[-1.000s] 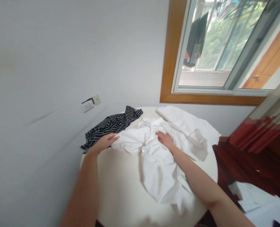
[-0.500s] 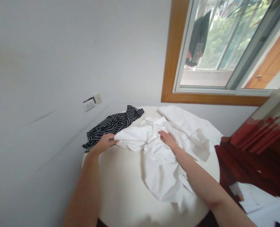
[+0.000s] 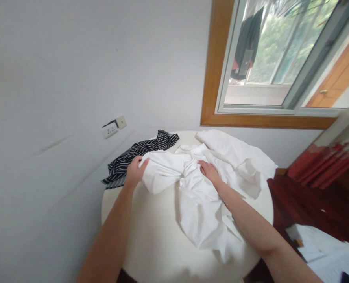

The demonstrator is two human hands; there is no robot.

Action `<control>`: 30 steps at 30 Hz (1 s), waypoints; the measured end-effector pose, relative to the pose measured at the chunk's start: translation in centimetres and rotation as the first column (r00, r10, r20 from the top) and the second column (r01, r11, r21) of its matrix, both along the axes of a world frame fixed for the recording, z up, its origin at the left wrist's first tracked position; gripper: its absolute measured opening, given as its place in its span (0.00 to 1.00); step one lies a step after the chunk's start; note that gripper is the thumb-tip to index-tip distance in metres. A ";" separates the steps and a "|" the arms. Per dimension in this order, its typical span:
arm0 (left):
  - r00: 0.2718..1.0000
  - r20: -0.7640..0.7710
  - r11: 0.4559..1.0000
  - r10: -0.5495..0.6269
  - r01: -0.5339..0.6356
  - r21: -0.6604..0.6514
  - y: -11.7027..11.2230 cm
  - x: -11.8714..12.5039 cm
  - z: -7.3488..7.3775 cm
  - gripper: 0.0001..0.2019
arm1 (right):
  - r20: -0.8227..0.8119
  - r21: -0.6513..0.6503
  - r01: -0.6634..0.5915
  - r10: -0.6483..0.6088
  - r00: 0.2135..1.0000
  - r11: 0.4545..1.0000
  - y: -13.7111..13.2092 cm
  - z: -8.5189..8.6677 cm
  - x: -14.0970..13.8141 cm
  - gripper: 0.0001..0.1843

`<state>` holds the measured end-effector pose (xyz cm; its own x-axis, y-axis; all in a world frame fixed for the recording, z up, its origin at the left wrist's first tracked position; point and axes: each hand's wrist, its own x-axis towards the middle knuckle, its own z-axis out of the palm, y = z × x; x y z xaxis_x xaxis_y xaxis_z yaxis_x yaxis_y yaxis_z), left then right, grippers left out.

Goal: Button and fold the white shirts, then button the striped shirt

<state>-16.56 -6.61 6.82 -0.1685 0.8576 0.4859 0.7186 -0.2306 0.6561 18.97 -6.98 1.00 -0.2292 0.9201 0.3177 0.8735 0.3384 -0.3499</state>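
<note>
Raised slightly since the earlier frame, the left hand (image 3: 136, 169) has brought up the near end of a white garment (image 3: 198, 220), whose gripped part now spreads broader, a loose corner drooping below the fingers. Left thumb and fingers are closed on the cloth's edge. Right hand (image 3: 209, 171): fingers close together, laid on the gathered folds at the garment's middle; whether they also pinch a fold cannot be told. Its placement appears to anchor the bunched cloth, so that the left hand's hold can straighten the part stretched between the two sets of fingers. The remaining fabric falls from the right fingers toward the wearer, across a round white table (image 3: 150, 236). Just beyond the left fingers lies a black striped garment (image 3: 139, 153), probably set aside to leave working room; past the right fingers, more white cloth (image 3: 233, 147) lies along the far edge, its separateness unclear.
</note>
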 end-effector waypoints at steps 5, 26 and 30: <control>0.995 -0.088 0.983 -0.037 0.020 -0.185 -0.9 -1.8 1.3 0.23 | 0.008 -0.007 -0.010 0.010 1.000 1.000 -0.2 0.3 0.0 0.19; 0.880 0.351 0.845 -0.321 0.433 -0.313 -5.2 -1.8 7.2 0.29 | 0.009 0.021 -0.040 0.040 0.999 0.999 0.1 0.1 -0.2 0.19; 0.969 0.123 0.940 -0.214 0.239 -0.245 -4.3 -1.8 9.6 0.29 | -0.072 -0.014 -0.045 0.044 0.996 0.999 -0.2 0.9 -0.3 0.20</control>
